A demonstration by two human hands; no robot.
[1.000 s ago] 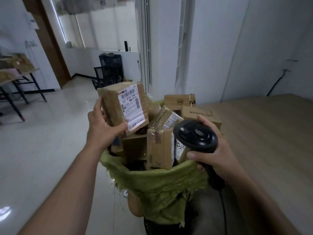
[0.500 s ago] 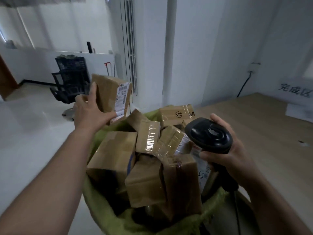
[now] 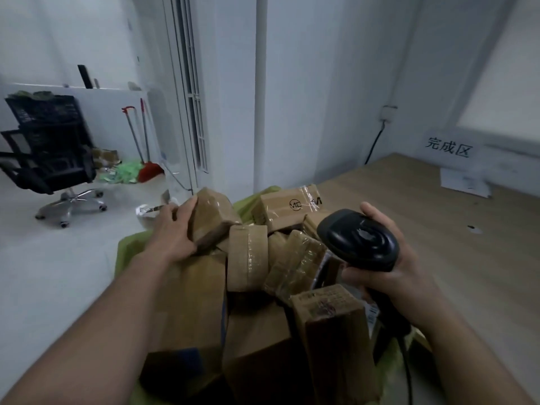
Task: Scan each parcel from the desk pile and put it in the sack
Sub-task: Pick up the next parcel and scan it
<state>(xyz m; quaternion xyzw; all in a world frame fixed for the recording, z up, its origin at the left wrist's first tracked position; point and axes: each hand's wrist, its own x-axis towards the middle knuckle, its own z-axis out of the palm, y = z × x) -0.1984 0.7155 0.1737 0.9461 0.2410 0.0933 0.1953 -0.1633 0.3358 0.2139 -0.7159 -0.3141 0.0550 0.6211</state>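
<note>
I have the parcel (image 3: 213,217) at the far left edge of the sack (image 3: 128,247), on top of the heap of boxes (image 3: 248,258) that fills it past the rim. My left hand (image 3: 175,232) grips it from the near side, thumb over the top edge and fingers curled round the end. The picture is smeared here, so I can't say for sure whether its underside rests on the boxes below.

I judge this to be the set-down. The sack is overfull and the parcel sits high and tilted, close to the sack's outer rim, with bare floor beyond. I would push it inward toward the sack's middle, into the hollow beside the upright taped box (image 3: 247,258), and feel it settle flat before loosening my fingers. Letting go where it is risks a slide off the far side.

My right hand (image 3: 400,270) is wrapped round the scanner (image 3: 359,241), held above the right side of the sack, next to the desk (image 3: 438,229). I would hold it clear of the heap so the cable does not drag a box loose.
</note>
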